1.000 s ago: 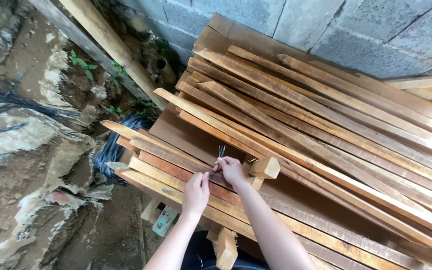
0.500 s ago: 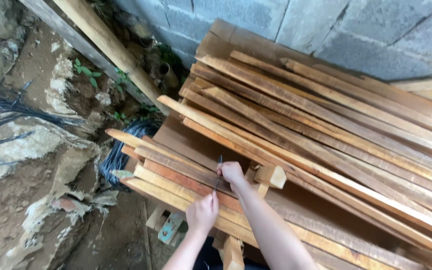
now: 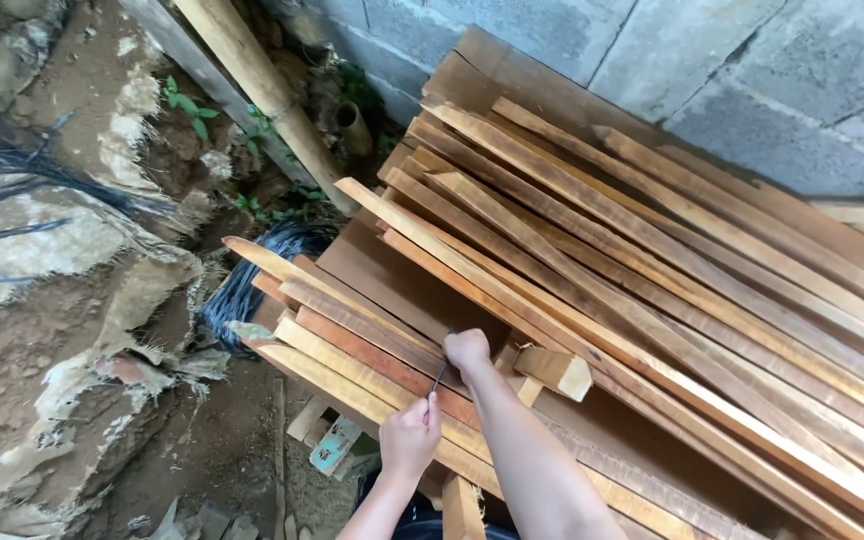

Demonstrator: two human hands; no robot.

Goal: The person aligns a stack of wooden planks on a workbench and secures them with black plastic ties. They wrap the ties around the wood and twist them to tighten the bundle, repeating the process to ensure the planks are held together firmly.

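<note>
My right hand (image 3: 467, 352) is closed in a fist on the upper end of a thin dark rod or wire (image 3: 439, 378), resting on the reddish wooden slats (image 3: 372, 340). My left hand (image 3: 410, 437) sits just below it, fingers pinched on the lower end of the same thin rod. Both hands lie over the near-left edge of a big stack of long wooden strips (image 3: 652, 260). A short wooden block (image 3: 554, 371) lies just right of my right hand.
A grey block wall (image 3: 712, 70) stands behind the stack. A wooden pole (image 3: 252, 80) leans at upper left. A coil of black cable (image 3: 252, 280) lies beside the stack over rough dirt and stone (image 3: 42, 260). Scrap offcuts (image 3: 332, 445) lie on the ground below.
My left hand has slid down, away from my right hand, so the thin rod now shows stretched between them. The view has shifted slightly.
</note>
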